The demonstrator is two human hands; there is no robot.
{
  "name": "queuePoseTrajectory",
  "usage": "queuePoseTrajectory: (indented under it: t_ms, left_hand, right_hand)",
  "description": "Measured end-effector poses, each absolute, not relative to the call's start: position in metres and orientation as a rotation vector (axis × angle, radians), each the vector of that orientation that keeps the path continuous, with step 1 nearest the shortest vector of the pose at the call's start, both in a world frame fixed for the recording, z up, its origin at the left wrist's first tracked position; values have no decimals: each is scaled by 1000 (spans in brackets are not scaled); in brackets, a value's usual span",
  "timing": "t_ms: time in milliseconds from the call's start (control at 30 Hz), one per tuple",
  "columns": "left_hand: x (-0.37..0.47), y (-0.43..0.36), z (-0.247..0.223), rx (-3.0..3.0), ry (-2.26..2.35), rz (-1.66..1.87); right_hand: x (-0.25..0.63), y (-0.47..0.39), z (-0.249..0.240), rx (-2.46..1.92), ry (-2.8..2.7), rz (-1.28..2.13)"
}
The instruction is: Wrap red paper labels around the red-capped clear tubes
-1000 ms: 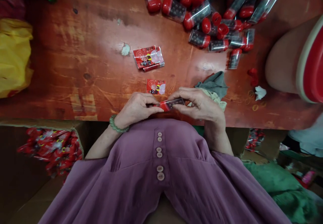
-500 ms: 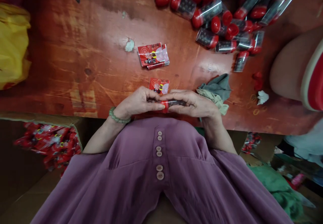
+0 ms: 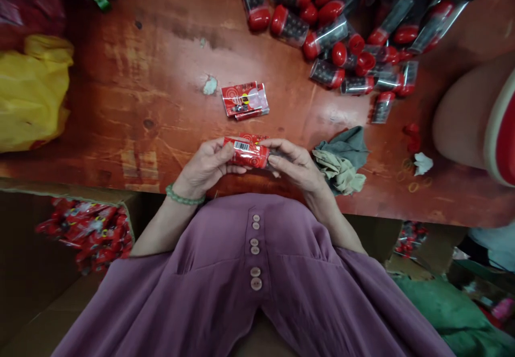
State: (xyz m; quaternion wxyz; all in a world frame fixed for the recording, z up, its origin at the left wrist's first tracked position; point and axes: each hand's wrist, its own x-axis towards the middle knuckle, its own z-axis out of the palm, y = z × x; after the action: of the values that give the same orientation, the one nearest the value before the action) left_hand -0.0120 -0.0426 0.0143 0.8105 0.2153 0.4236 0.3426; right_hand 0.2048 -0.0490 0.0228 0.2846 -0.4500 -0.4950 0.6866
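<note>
A barcoded red wrapper (image 3: pixel 247 153) is grasped by the left fingers (image 3: pixel 223 154), a dark tube (image 3: pixel 274 160) by the right fingers (image 3: pixel 281 164); cards (image 3: pixel 243 99) lie beyond.

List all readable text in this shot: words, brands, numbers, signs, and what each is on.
No text is legible.
Red wrapper between left hand and right hand: barcode visible, digits too small to read.
Stacked cards: dark lettering at the top edge, too blurred to read.
Red card just behind the wrapper: mostly hidden, print unreadable.
Red packets in the box at left: printed, too small to read.
</note>
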Motion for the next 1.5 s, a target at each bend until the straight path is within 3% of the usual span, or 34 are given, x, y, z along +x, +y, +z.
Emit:
queuePoseTrajectory:
  t_ms: [500,900,1133,1500]
  left_hand:
    - [22,-50,25,286,1139,1014]
    - [20,-41,16,372,1102,918]
    - [16,-32,17,738,1178,856]
    - [29,-31,15,247,1073,1107]
  right_hand:
    - [180,-48,23,-1344,-1318,1638]
    - [184,-49,19,-1292,-1345,1705]
    - [183,-46,17,-1303,-1299,1680]
    - [175,-50,11,-1316,-1306,1572]
